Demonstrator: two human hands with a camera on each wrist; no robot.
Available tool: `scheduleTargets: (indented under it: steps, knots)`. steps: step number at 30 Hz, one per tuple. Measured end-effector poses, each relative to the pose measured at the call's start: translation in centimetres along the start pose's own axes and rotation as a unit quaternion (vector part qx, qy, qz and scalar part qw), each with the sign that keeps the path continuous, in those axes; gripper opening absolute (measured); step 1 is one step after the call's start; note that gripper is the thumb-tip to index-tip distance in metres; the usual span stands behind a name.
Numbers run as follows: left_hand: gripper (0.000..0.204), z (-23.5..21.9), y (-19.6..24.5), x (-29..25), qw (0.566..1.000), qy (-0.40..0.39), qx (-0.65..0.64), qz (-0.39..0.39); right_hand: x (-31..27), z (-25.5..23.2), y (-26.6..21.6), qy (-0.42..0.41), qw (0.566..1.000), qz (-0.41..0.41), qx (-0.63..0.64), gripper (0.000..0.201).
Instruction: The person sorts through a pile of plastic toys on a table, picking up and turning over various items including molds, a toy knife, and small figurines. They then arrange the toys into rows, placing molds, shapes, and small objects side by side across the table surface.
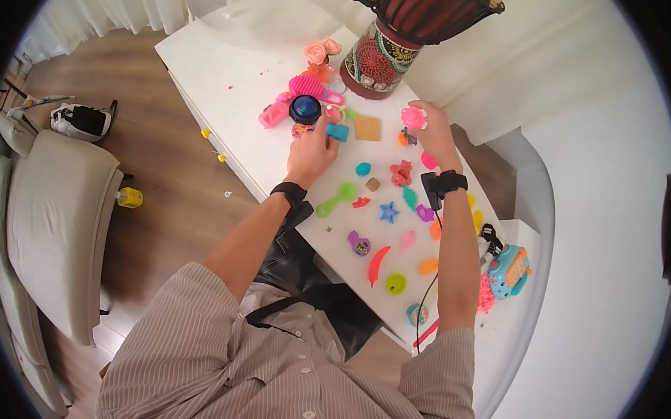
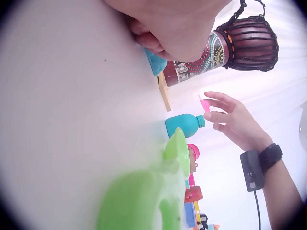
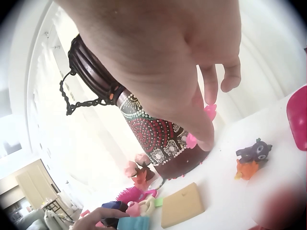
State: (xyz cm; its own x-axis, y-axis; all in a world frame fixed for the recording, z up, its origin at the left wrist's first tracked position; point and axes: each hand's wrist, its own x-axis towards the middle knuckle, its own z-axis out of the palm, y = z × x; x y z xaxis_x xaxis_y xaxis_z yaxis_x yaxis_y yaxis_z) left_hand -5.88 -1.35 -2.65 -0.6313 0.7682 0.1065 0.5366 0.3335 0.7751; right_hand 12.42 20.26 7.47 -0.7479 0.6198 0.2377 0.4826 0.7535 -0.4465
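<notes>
My right hand (image 1: 435, 133) is raised over the far right of the white table, pinching a pink flower-shaped toy (image 1: 413, 118) between thumb and fingers. In the right wrist view, the toy's pink edge (image 3: 192, 140) shows by the thumb. My left hand (image 1: 313, 154) is low at the table's far part, fingers curled at a teal block (image 1: 337, 132). The left wrist view has the block (image 2: 155, 62) right under those fingertips, partly hidden. Just beyond the left hand sits a dark blue domed toy (image 1: 305, 109). A flat tan square block (image 1: 367, 128) lies beside the teal one.
A patterned drum (image 1: 379, 62) stands at the table's back. Pink flowers (image 1: 321, 52) and a pink brush (image 1: 311, 87) lie left of it. Several small toys, including a green spoon-like piece (image 1: 337, 200) and a blue star (image 1: 389, 212), spread nearer. A toy phone (image 1: 509, 272) sits at the right edge.
</notes>
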Motion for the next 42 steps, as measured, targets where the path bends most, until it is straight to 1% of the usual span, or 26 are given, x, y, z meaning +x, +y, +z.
scheduleTargets:
  steps: [4, 6, 7, 9, 10, 12, 16, 18, 19, 21, 22, 24, 28, 30, 31, 33, 36, 37, 39, 40, 42]
  knots:
    - [0.040, -0.2, 0.3, -0.1, 1.000, -0.001, -0.005, -0.005, 0.8, 1.5, 1.0, 0.008, 1.000, 0.005, 0.017, 0.058]
    - [0.041, 0.0, 0.0, 0.0, 1.000, 0.005, -0.010, 0.008, 1.0, 2.6, -0.1, -0.046, 0.998, 0.053, -0.005, 0.058]
    - [0.041, 0.0, -0.2, 0.0, 1.000, 0.008, -0.014, 0.021, 1.0, 3.0, -0.6, -0.044, 0.998, 0.051, -0.004, 0.058]
    - [0.041, -0.3, 0.0, -0.1, 1.000, 0.007, -0.018, 0.021, 0.8, 3.7, -1.3, -0.097, 0.987, 0.100, -0.085, 0.059]
    - [0.042, -0.3, 0.2, -0.1, 0.999, 0.004, -0.025, 0.021, 0.6, 4.1, -1.6, -0.096, 0.987, 0.101, -0.085, 0.059]
    - [0.042, -0.2, 0.1, 0.1, 1.000, 0.002, -0.020, 0.016, 0.7, 4.9, -2.4, -0.187, 0.968, 0.097, -0.136, 0.058]
    - [0.041, -0.2, 0.2, -0.2, 1.000, -0.001, 0.001, -0.002, 0.5, 7.6, -3.8, -0.181, 0.972, 0.075, -0.128, 0.058]
    - [0.041, -0.3, 0.1, 0.3, 1.000, -0.005, -0.004, -0.004, 1.2, 9.1, -3.8, -0.096, 0.987, 0.053, -0.121, 0.055]
    - [0.041, 0.0, 0.1, 0.1, 1.000, -0.014, -0.008, -0.013, 1.4, 9.7, -3.5, -0.097, 0.986, 0.051, -0.126, 0.055]
    - [0.041, 0.4, 0.0, 0.1, 1.000, -0.003, -0.009, -0.008, 2.3, 10.5, -3.7, -0.066, 0.996, -0.013, -0.055, 0.053]
    - [0.042, 0.3, -0.3, 0.1, 1.000, 0.003, -0.004, -0.001, 2.7, 10.6, -3.6, -0.067, 0.996, -0.017, -0.054, 0.053]
    - [0.041, -0.1, 0.0, 0.1, 1.000, 0.003, -0.004, 0.003, 3.2, 9.0, -3.9, -0.107, 0.992, 0.016, -0.069, 0.053]
    - [0.040, -0.2, 0.1, -0.1, 1.000, 0.000, -0.020, 0.024, 3.0, 6.0, -2.6, -0.102, 0.989, 0.045, -0.098, 0.053]
    - [0.039, -0.3, 0.2, -0.1, 1.000, -0.008, -0.019, 0.021, 3.0, 5.0, -2.9, -0.175, 0.962, 0.112, -0.180, 0.054]
    - [0.039, -0.4, 0.2, 0.0, 1.000, -0.011, -0.018, 0.017, 2.8, 5.0, -3.3, -0.174, 0.962, 0.115, -0.178, 0.054]
    - [0.039, -0.2, 0.1, 0.1, 0.999, -0.012, -0.023, 0.023, 2.5, 5.1, -3.8, -0.213, 0.929, 0.201, -0.227, 0.055]
    - [0.039, -0.2, 0.2, -0.1, 1.000, -0.008, -0.024, 0.018, 2.8, 5.0, -4.2, -0.228, 0.916, 0.213, -0.251, 0.056]
    - [0.039, -0.3, 0.2, 0.0, 1.000, -0.007, -0.019, 0.011, 3.0, 5.2, -4.5, -0.228, 0.917, 0.210, -0.250, 0.056]
    - [0.040, -0.3, 0.2, 0.0, 1.000, -0.011, -0.007, 0.003, 2.8, 5.7, -4.3, -0.150, 0.941, 0.186, -0.240, 0.055]
    - [0.041, -0.2, 0.2, 0.0, 1.000, -0.016, 0.005, -0.003, 2.8, 6.2, -4.2, -0.150, 0.941, 0.186, -0.239, 0.055]
    - [0.041, -0.5, 0.5, 0.0, 1.000, -0.016, 0.000, -0.004, 3.0, 7.0, -4.7, -0.130, 0.983, 0.085, -0.100, 0.059]
